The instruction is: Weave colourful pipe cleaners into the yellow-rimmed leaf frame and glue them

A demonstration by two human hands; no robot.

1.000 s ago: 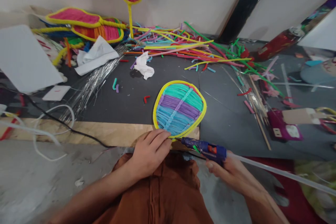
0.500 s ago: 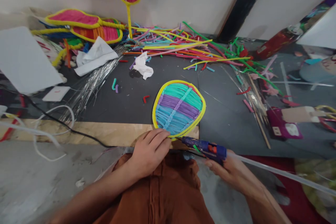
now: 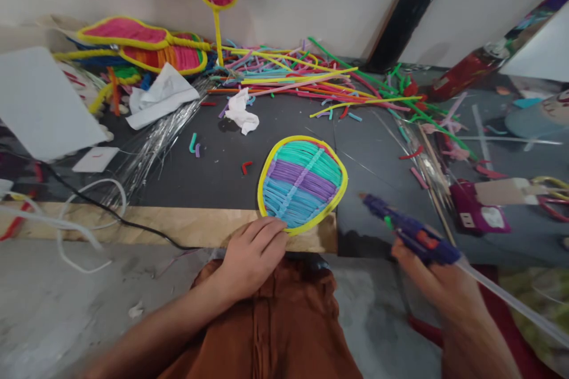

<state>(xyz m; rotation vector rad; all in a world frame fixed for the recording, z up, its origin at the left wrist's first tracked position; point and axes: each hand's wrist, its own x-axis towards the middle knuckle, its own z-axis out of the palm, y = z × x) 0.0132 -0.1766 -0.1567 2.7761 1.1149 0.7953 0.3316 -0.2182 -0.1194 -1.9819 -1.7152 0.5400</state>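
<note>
A rounded pipe-cleaner panel lies on the dark tabletop near its front edge. Its rim is yellow, with green, purple and blue bands inside and a lengthwise strip across them. My left hand is closed at the panel's lower edge, fingers together; the thumb is hidden. Off to the right of the panel, my right hand grips a blue glue gun with a long clear glue stick out of its back. The gun's nozzle points up and left, apart from the panel, and is slightly blurred.
Loose pipe cleaners are heaped along the wall, near a leaning black phone. Crumpled tissue lies in front of them. A black cord and white cable cross the left edge. A purple box stands right.
My right hand has drawn the glue gun away from the panel's lower edge, to the right and slightly up. My left hand and the panel have stayed in place.
</note>
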